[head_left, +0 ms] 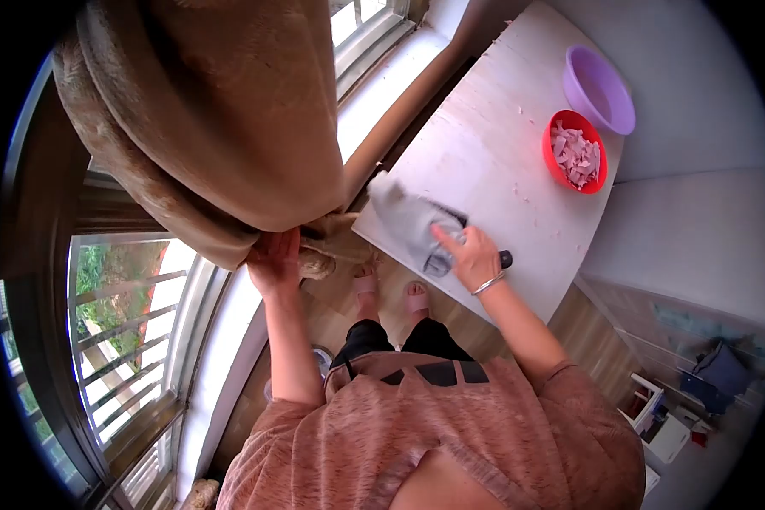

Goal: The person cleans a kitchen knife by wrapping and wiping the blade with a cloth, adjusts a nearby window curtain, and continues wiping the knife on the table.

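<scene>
My left hand [274,262] is at the lower edge of a thick brown curtain [229,110], its fingers closed on the fabric and partly hidden by the folds. My right hand [474,257] is over the near edge of a white table [476,144], closed on a grey cloth [406,219] that is blurred by motion. A short black handle [506,259] sticks out beside that hand's wrist. Another dark piece [452,214] shows at the cloth's far side; whether both belong to one tool I cannot tell.
A red bowl [549,160] of pale pink meat-like pieces and a purple basin [576,81] stand at the table's right side. Small pink scraps [518,194] lie on the tabletop. Barred windows [132,331] are on the left, and a pale wall [688,221] is on the right.
</scene>
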A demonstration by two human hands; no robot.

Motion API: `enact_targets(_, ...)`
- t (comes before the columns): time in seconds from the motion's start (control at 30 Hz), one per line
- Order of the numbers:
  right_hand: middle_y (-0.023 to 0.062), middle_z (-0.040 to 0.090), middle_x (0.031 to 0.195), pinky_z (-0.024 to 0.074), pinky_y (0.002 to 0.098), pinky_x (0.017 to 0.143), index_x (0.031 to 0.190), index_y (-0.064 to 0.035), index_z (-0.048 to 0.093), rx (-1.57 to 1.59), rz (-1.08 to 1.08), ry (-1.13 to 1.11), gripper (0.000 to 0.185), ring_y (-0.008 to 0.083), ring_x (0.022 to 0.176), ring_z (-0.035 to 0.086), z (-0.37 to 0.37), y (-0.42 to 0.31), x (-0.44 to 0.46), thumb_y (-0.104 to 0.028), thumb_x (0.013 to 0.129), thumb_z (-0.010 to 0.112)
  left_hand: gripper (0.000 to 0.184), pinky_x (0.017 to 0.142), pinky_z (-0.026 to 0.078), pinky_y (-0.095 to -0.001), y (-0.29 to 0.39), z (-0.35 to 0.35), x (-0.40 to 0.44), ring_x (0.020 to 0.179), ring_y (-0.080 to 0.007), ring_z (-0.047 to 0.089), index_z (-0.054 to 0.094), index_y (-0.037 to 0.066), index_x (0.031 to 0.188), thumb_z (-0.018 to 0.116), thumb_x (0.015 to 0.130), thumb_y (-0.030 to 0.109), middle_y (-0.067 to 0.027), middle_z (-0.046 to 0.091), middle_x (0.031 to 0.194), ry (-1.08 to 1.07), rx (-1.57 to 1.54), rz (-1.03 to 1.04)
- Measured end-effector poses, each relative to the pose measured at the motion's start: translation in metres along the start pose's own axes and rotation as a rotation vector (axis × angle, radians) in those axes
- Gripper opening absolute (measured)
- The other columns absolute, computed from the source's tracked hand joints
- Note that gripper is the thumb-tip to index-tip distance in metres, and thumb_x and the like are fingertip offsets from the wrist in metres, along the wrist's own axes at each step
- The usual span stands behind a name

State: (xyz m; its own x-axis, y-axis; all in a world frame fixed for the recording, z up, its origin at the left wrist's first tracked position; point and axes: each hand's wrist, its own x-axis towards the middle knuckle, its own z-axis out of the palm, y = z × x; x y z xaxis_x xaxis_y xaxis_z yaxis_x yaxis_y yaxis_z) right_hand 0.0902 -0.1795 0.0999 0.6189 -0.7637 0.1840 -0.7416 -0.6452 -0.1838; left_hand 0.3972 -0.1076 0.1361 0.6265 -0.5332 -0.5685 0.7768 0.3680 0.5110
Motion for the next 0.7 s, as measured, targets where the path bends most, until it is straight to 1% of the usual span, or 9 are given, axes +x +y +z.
enact_targets(0.13, 0.0114, 0.041, 0.073, 0.0441, 0.0389, 0.059, 0.116, -0.0335, 0.052, -0.049, 0.178, 0.006, 0.056, 0.0290, 0.065, 0.049, 0.004, 0.000, 0.001, -0.001, 0.071, 0.047, 0.046, 0.090, 0.040, -0.0354, -0.048, 0.002, 0.002, 0.104, -0.0268, 0.052, 0.053, -0.003, 0.107, 0.035, 0.091, 0.036, -0.0153, 0.058, 0.106, -0.434, 0.157, 0.168)
enact_targets(0.2, 0.0116, 0.041, 0.073, 0.0437, 0.0389, 0.060, 0.116, -0.0325, 0.052, -0.033, 0.281, 0.010, 0.056, 0.0294, 0.066, 0.049, -0.005, 0.004, 0.008, 0.000, 0.070, 0.048, 0.036, 0.091, 0.038, -0.0304, -0.057, 0.018, -0.014, 0.100, -0.0197, 0.054, 0.059, -0.004, 0.097, 0.038, 0.092, 0.025, -0.0112, 0.060, 0.103, -0.640, 1.077, 0.369)
enact_targets(0.23, 0.0118, 0.041, 0.073, 0.0434, 0.0390, 0.060, 0.116, -0.0314, 0.052, -0.023, 0.382, 0.019, 0.056, 0.0298, 0.066, 0.049, -0.010, 0.005, 0.009, 0.000, 0.070, 0.049, 0.028, 0.088, 0.038, -0.0263, -0.068, 0.035, -0.021, 0.096, -0.0144, 0.054, 0.062, -0.004, 0.089, 0.043, 0.091, 0.016, -0.0079, 0.061, 0.099, -0.720, 0.976, 0.356)
enact_targets(0.37, 0.0115, 0.043, 0.075, 0.0429, 0.0392, 0.061, 0.116, -0.0294, 0.053, 0.076, 0.130, -0.124, 0.059, 0.0307, 0.068, 0.049, -0.041, -0.002, -0.029, 0.002, 0.067, 0.051, 0.025, 0.093, 0.035, -0.0292, -0.113, 0.064, 0.028, 0.107, -0.0176, 0.049, 0.055, 0.001, 0.109, 0.045, 0.088, 0.010, -0.0077, 0.053, 0.117, -0.809, 1.038, 0.175)
enact_targets(0.4, 0.0105, 0.048, 0.081, 0.0457, 0.0367, 0.064, 0.117, -0.0305, 0.052, 0.023, 0.189, -0.104, 0.066, 0.0287, 0.076, 0.053, -0.036, 0.001, -0.046, -0.003, 0.058, 0.064, 0.028, 0.097, 0.032, -0.0323, -0.123, 0.065, 0.046, 0.113, -0.0212, 0.043, 0.052, 0.002, 0.113, 0.045, 0.087, 0.009, -0.0085, 0.046, 0.124, -0.900, 1.312, 0.540)
enact_targets(0.43, 0.0105, 0.048, 0.081, 0.0457, 0.0367, 0.064, 0.117, -0.0305, 0.052, 0.019, 0.190, -0.103, 0.066, 0.0287, 0.076, 0.053, -0.038, 0.002, -0.059, -0.003, 0.058, 0.064, 0.032, 0.100, 0.028, -0.0354, -0.128, 0.070, 0.053, 0.120, -0.0248, 0.037, 0.049, 0.004, 0.117, 0.045, 0.086, 0.009, -0.0094, 0.039, 0.131, -0.963, 1.567, 0.931)
enact_targets(0.5, 0.0101, 0.048, 0.082, 0.0457, 0.0388, 0.061, 0.117, -0.0277, 0.052, 0.032, 0.518, -0.021, 0.057, 0.0287, 0.075, 0.054, -0.041, 0.005, -0.079, -0.007, 0.065, 0.060, 0.034, 0.102, 0.024, -0.0377, -0.141, 0.076, 0.055, 0.122, -0.0279, 0.032, 0.048, 0.004, 0.117, 0.046, 0.084, 0.009, -0.0102, 0.035, 0.133, -0.989, 1.674, 0.979)
enact_targets(0.63, 0.0090, 0.049, 0.085, 0.0464, 0.0384, 0.061, 0.119, -0.0260, 0.051, 0.087, 0.761, 0.044, 0.060, 0.0274, 0.076, 0.055, -0.041, 0.023, -0.116, -0.011, 0.062, 0.065, 0.035, 0.104, 0.019, -0.0417, -0.154, 0.071, 0.047, 0.124, -0.0331, 0.027, 0.049, 0.003, 0.114, 0.051, 0.081, 0.014, -0.0115, 0.036, 0.131, -1.238, 1.941, 1.046)
enact_targets(0.7, 0.0086, 0.049, 0.084, 0.0461, 0.0386, 0.061, 0.119, -0.0253, 0.051, 0.072, 0.829, 0.048, 0.061, 0.0272, 0.076, 0.054, -0.044, 0.029, -0.127, -0.009, 0.062, 0.064, 0.030, 0.100, 0.028, -0.0370, -0.155, 0.063, 0.052, 0.118, -0.0287, 0.037, 0.053, 0.004, 0.111, 0.045, 0.084, 0.015, -0.0098, 0.046, 0.122, -1.196, 1.882, 1.171)
